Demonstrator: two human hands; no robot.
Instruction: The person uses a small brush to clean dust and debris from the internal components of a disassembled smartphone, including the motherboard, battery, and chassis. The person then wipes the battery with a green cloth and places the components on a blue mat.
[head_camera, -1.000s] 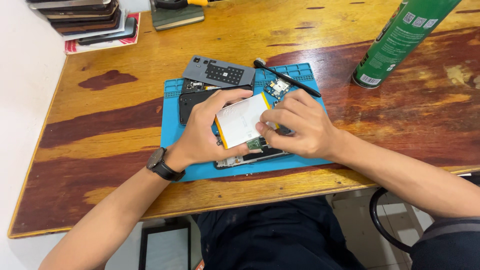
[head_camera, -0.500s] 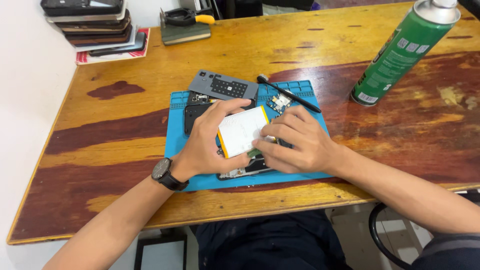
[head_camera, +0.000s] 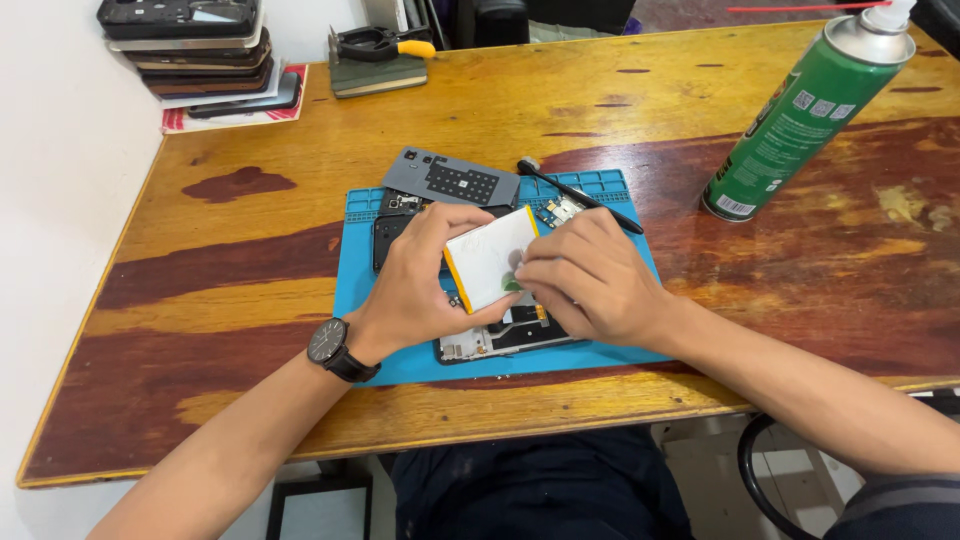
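Nearest, a black watch (head_camera: 328, 342) is sitting on the left wrist. The left hand (head_camera: 415, 285) is curling its fingers round the left edge of a white battery (head_camera: 487, 258) with a yellow side, thumb beneath it and fingertips on top. The right hand (head_camera: 590, 280) is pressing bent fingers against the battery's right edge, so both hands are holding it tilted just above an opened phone (head_camera: 500, 335). The phone is lying on a blue mat (head_camera: 355, 290) near the front of the wooden table (head_camera: 200, 260).

Behind the hands, a grey cover (head_camera: 450, 178) is resting on the mat's far edge, partly over a dark part (head_camera: 385, 232). A black tool (head_camera: 575, 192) is lying slantwise beside it.

Further right, a green spray can (head_camera: 795, 120) is standing well apart from the mat. At the far left corner, a stack of phones (head_camera: 195, 45) is sitting by the wall, with pliers (head_camera: 385, 43) on a dark book (head_camera: 380, 75) just beside it.
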